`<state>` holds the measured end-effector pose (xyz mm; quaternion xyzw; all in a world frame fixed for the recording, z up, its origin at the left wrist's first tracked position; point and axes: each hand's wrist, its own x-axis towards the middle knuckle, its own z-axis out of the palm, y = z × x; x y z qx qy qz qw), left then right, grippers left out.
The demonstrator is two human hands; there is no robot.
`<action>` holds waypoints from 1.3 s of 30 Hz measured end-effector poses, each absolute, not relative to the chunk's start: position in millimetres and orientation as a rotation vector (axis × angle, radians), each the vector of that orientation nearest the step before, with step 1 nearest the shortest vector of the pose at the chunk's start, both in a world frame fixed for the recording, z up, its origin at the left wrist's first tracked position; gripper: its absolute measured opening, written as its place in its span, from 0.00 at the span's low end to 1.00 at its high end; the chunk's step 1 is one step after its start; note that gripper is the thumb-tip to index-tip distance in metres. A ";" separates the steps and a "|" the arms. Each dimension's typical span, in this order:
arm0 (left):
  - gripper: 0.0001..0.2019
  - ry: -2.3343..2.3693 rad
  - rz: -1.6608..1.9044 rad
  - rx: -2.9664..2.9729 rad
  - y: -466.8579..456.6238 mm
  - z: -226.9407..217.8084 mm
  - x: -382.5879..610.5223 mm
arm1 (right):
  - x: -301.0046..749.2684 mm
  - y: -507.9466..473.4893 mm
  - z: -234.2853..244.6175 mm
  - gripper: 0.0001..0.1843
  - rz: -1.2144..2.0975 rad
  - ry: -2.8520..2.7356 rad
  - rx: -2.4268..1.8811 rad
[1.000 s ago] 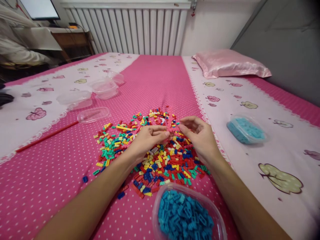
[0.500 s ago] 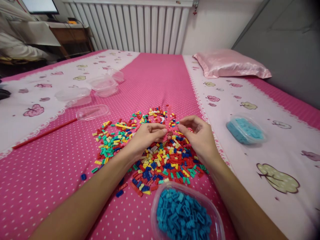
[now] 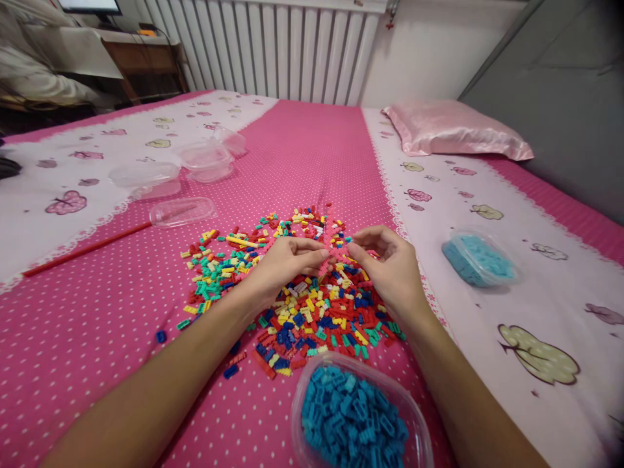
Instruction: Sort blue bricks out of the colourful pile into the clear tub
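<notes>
Between my two hands is a pink piece built of small toy bricks (image 3: 335, 242), with thin arms reaching out, one of them pointing away from me. My left hand (image 3: 292, 261) pinches its left side between thumb and fingers. On its right side, my right hand (image 3: 389, 263) grips an edge with thumb and forefinger. Both hands hover over a spread heap of loose toy bricks (image 3: 312, 318) in red, yellow, green, blue and pink. My fingers hide part of the pink piece, and its exact outline is hard to make out.
A clear tub (image 3: 424, 432) of blue bricks stands nearest me; another blue-filled tub (image 3: 480, 257) is at right. Clear containers (image 3: 205, 159), a lid (image 3: 182, 212) and a red stick (image 3: 88, 249) lie at left. A pink pillow (image 3: 458, 129) rests at the back right.
The view has shifted slightly. Both hands keep nearly the same place and hold on the pink brick piece, which seems turned a little, its far arm showing more plainly.
</notes>
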<state>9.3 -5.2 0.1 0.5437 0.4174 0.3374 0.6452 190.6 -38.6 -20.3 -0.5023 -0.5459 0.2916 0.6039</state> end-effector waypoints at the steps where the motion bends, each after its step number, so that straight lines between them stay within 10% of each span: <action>1: 0.15 0.960 0.779 1.231 -5.2 0.1 9.1 | 190.5 -38.7 -20.2 0.07 0.680 -1.264 -1.156; 39: 0.10 0.969 0.760 1.300 -3.1 -1.8 6.7 | 189.6 -39.6 -20.5 0.12 0.808 -1.226 -1.111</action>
